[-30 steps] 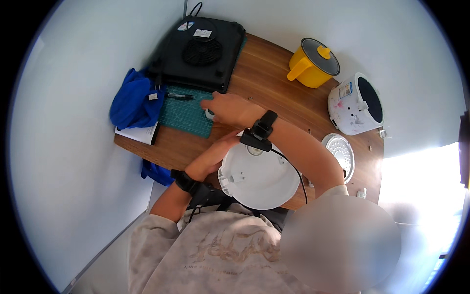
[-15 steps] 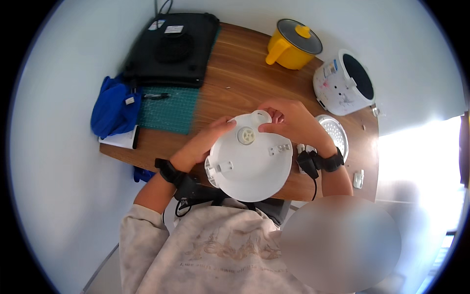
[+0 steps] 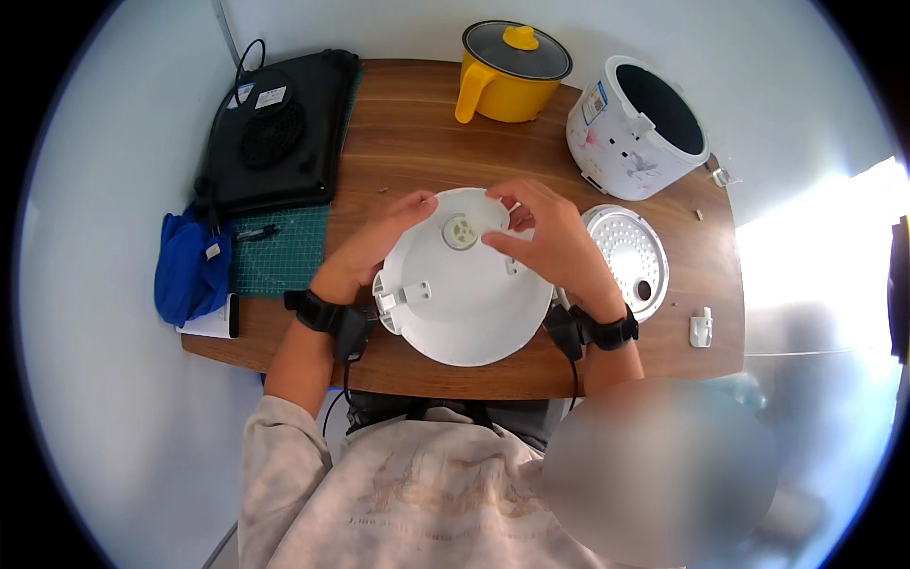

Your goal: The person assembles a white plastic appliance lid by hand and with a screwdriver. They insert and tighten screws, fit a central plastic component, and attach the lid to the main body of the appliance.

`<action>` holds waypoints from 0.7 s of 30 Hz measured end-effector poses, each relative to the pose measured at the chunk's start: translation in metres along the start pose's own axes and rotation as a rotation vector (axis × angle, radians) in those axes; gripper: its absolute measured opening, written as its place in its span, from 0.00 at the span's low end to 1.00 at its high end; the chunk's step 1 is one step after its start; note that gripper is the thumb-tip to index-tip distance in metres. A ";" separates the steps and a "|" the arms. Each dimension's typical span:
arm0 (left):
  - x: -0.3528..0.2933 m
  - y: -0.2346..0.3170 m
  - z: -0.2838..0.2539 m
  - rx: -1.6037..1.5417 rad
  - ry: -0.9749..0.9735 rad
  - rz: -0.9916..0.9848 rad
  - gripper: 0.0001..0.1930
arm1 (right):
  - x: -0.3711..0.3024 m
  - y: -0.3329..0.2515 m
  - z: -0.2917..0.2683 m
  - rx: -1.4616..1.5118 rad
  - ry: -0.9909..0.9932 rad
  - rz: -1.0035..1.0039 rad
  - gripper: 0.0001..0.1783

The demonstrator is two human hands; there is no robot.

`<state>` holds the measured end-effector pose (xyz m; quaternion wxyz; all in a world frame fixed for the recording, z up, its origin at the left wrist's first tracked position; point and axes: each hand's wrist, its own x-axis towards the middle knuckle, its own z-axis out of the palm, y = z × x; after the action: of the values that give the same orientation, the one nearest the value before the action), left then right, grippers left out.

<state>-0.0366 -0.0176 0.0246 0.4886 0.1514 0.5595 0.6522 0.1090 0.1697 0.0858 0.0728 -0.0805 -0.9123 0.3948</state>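
A round white plastic appliance lid point(image 3: 464, 318) is held hollow side up over the table's front part. My left hand point(image 3: 387, 232) grips its upper left rim, thumb on top and the other fingers hidden underneath. A ribbed, pale round fitting point(image 3: 462, 232) sits inside the lid near the far edge. My right hand point(image 3: 550, 232) is curled over the lid's upper right, thumb and forefinger bent around a small white round cap point(image 3: 496, 216), whose outline is faint against the white lid. At the lid's left edge is a hinge-like piece point(image 3: 389, 302).
A white perforated plate point(image 3: 654, 251) lies right of the lid, near a small white plastic part point(image 3: 700, 328). Behind stand a white cooker body point(image 3: 616, 147) and a yellow pot point(image 3: 517, 95). A black appliance point(image 3: 275, 142), green mat point(image 3: 284, 256) and blue cloth point(image 3: 190, 270) are at left.
The lid and both hands have shifted slightly left and up in the picture as the view moved. More of the perforated plate shows. The small cap's outline has become less distinct.
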 end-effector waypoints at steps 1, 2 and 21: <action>0.002 -0.005 -0.003 -0.024 0.005 -0.005 0.20 | -0.001 0.003 0.003 -0.026 -0.033 -0.025 0.25; 0.004 -0.009 -0.003 -0.053 0.006 -0.011 0.20 | -0.003 0.008 0.006 -0.055 -0.066 -0.048 0.25; 0.003 -0.021 -0.010 -0.116 -0.044 0.064 0.17 | 0.024 0.003 0.025 -0.280 -0.205 -0.248 0.22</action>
<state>-0.0357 -0.0233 0.0014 0.4878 0.1551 0.5048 0.6952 0.0814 0.1591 0.0685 0.0157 0.0639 -0.9638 0.2585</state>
